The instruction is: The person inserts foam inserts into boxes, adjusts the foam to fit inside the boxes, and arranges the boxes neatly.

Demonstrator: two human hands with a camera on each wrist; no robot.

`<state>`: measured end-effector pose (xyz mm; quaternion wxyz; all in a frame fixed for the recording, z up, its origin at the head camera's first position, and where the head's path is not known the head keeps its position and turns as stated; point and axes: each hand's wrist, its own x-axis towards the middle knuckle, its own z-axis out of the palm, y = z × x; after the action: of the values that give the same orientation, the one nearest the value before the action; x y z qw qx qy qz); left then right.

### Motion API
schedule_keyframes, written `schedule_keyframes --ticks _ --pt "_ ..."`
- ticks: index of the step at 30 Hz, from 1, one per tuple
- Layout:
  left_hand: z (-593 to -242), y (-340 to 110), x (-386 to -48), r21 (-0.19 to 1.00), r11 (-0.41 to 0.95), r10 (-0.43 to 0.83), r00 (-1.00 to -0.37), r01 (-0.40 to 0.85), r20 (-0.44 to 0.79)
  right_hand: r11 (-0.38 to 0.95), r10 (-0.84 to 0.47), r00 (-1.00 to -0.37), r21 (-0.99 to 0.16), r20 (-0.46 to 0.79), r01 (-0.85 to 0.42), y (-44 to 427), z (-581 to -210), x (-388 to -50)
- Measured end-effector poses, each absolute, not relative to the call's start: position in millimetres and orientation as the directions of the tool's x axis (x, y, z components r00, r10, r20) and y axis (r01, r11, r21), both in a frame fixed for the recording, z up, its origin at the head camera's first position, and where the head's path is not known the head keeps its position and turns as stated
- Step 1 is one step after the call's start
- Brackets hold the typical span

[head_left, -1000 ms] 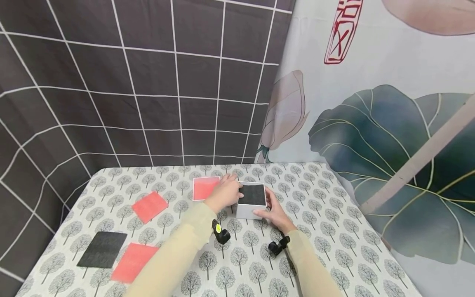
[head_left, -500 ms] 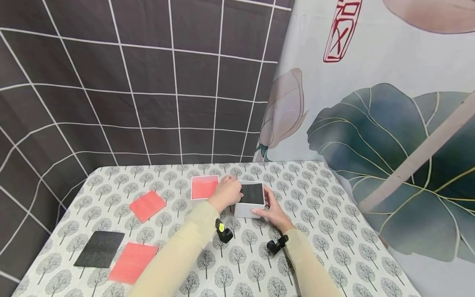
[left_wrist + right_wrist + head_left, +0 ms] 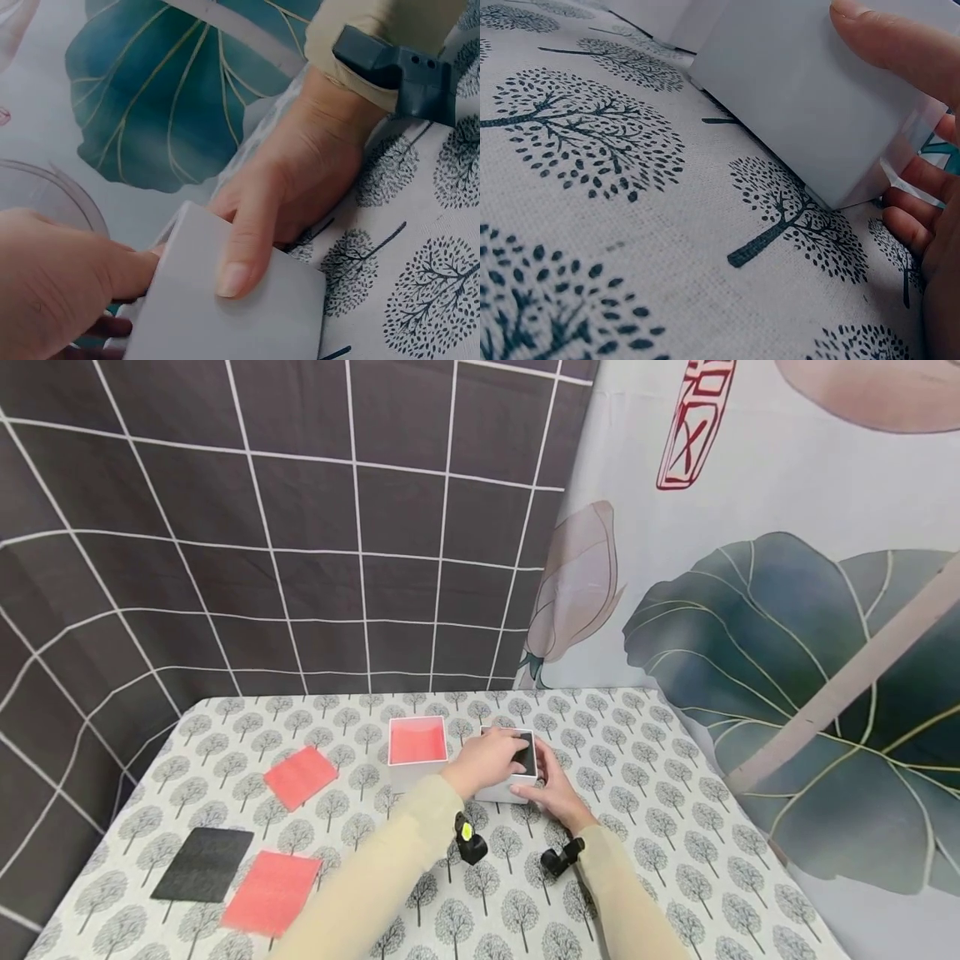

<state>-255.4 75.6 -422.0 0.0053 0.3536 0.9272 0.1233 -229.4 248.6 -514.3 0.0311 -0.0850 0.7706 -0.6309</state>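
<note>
A white box [image 3: 504, 790] holding black material [image 3: 527, 758] stands before the hands. My right hand [image 3: 558, 791] grips its right side, thumb on the front face and fingers along the side; the right wrist view shows this hand [image 3: 922, 67] around the box [image 3: 795, 97]. My left hand [image 3: 487, 762] lies over the opening from the left, fingers extended onto the black material, covering much of it. In the left wrist view the left hand [image 3: 56, 285] reaches behind the box wall [image 3: 225, 315], its fingertips partly hidden.
Just left of the held box stands another white box with red material [image 3: 417, 741] inside. Farther left on the tree-print cloth [image 3: 450, 902] lie a red square [image 3: 301, 777], a black square [image 3: 202, 865] and another red square [image 3: 272, 893]. Curtains hang behind the table.
My left hand has moved right, from the left edge of the black-filled box to over its opening, uncovering the red-filled box's right edge. The right hand keeps its grip.
</note>
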Motion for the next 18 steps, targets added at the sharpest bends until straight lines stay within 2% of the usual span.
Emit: schedule_keyframes --ticks 7,18 --pt "-424 83 -257 0.210 0.743 0.641 -0.766 0.635 0.046 0.207 -0.157 -0.983 -0.970 0.094 -0.126 251 -523 -232" --pt "-425 87 -261 0.139 0.753 0.646 -0.763 0.643 0.032 0.189 -0.188 -0.980 -0.976 0.067 -0.103 247 -511 -228"
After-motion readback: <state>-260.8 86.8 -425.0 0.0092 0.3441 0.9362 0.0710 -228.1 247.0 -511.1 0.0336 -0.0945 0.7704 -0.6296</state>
